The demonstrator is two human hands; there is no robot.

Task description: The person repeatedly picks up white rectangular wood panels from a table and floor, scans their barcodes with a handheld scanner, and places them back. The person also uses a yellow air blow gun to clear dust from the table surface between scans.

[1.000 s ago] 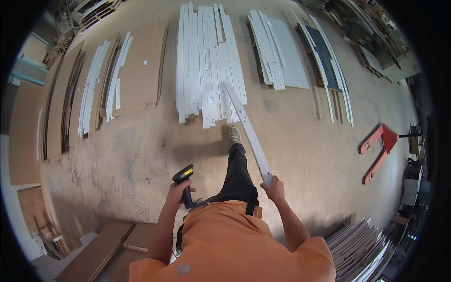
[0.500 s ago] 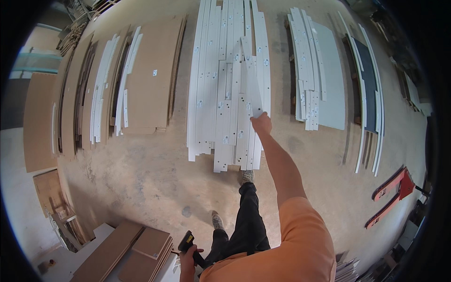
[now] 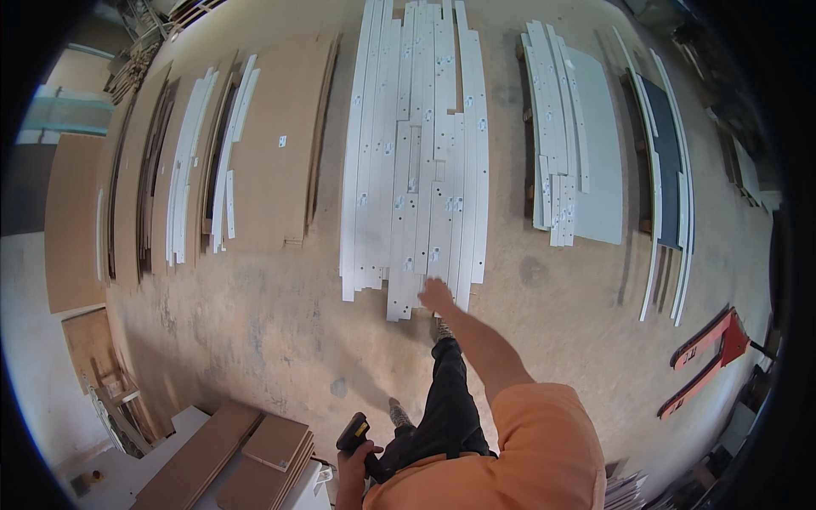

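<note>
Long white boards with drilled holes and small labels lie in a stack (image 3: 365, 153) in front of me, their near ends uneven. My right hand (image 3: 438, 296) is over the near end of this stack, its fingers curled down at the boards; what they hold, if anything, is hidden. Low on the left, beside my hip, my left hand (image 3: 355, 459) is closed round the grip of a black handheld scanner (image 3: 352, 432) with a yellow mark. The scanner is tilted up and away from the boards.
Brown panels (image 3: 280, 187) and narrow white strips lie left of the stack. To the right are more white boards (image 3: 552, 127) on a pale panel, then a dark panel (image 3: 667, 161). A red pallet jack (image 3: 722, 340) stands far right. Brown boards (image 3: 204, 459) lie lower left.
The board that my right hand held tilted up is out of that hand and no raised board shows. My right hand has come nearer, to the stack's near end. The scanner has shifted slightly right.
</note>
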